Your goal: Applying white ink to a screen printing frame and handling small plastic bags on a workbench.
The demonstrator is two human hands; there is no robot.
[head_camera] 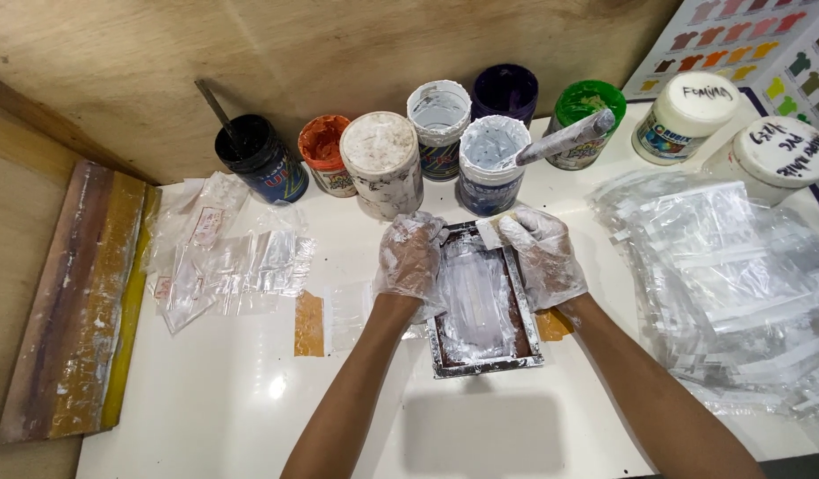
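Note:
A small metal-framed printing screen (530, 348) smeared with white ink lies flat on the white table in the middle. My left hand (412, 258), in a thin clear glove, presses on the frame's left edge. My right hand (541, 255), also gloved, holds a small pale scraper (492, 232) at the frame's top right corner, resting on the screen. White ink covers the mesh (474, 306) between both hands.
Several open ink pots stand in a row behind: black (259, 158), orange (325, 153), white (487, 164) with a spatula, purple, green. Printed plastic bags (228, 257) lie left, a big pile of bags (720, 284) right. A wooden squeegee (77, 302) lies far left.

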